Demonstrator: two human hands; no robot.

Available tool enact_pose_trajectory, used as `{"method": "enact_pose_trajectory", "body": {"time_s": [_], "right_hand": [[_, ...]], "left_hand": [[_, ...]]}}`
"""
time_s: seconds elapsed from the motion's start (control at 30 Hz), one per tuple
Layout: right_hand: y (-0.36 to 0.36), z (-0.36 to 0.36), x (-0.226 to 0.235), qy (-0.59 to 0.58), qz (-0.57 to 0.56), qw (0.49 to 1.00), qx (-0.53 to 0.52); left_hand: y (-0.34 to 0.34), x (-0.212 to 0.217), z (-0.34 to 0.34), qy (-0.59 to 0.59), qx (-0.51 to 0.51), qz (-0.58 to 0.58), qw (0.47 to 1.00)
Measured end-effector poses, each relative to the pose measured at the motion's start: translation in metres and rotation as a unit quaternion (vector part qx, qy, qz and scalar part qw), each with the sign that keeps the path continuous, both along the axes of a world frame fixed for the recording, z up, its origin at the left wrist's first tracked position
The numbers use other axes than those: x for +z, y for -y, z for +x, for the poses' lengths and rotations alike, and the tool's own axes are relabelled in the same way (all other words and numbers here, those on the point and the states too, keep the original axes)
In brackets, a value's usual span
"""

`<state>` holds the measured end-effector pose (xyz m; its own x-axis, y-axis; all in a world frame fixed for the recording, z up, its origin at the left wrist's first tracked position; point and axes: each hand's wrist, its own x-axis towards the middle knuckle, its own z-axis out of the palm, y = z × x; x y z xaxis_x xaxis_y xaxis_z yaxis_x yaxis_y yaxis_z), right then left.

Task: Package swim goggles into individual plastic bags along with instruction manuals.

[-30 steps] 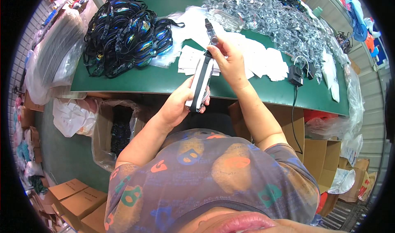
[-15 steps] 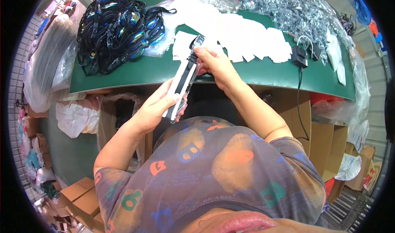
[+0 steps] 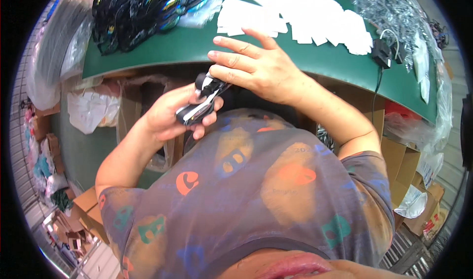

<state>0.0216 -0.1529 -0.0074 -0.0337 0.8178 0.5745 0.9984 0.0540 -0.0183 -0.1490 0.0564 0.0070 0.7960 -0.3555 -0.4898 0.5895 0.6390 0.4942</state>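
Note:
A bundle of black straps with a white strip (image 3: 196, 110) lies in my left hand (image 3: 170, 109), whose fingers curl round it just in front of my body. A small clear or shiny black part shows at its upper end; its exact kind I cannot make out. My right hand (image 3: 261, 67) is over that upper end, fingers stretched out and spread. Its thumb is hidden, and I cannot tell whether the hand touches the bundle. Beyond my hands, white cards (image 3: 246, 18) lie on the green table (image 3: 177, 52).
At the far left of the table is a heap of black straps with iridescent parts (image 3: 143, 13). Clear plastic pieces (image 3: 384, 8) are piled at the far right, near a black power adapter (image 3: 382, 52) with a cable. Cardboard boxes (image 3: 394, 165) stand below the right side.
The long strap with its white strip now looks shorter and folded, lower and closer to my body. My right hand has gone from gripping its upper end to spread fingers. The view has shifted.

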Motion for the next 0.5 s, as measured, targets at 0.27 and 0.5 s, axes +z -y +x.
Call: {"method": "enact_pose_trajectory", "body": {"time_s": [0.27,0.5], "right_hand": [[0.003,-0.001,0.017,0.058,-0.095,0.994,-0.02],[0.013,0.011,0.054,-0.105,-0.203,0.969,0.098]], "left_hand": [[0.005,0.012,0.015,0.012,-0.009,0.05,0.999],[0.006,0.006,0.018,-0.012,-0.038,0.047,0.998]]}}
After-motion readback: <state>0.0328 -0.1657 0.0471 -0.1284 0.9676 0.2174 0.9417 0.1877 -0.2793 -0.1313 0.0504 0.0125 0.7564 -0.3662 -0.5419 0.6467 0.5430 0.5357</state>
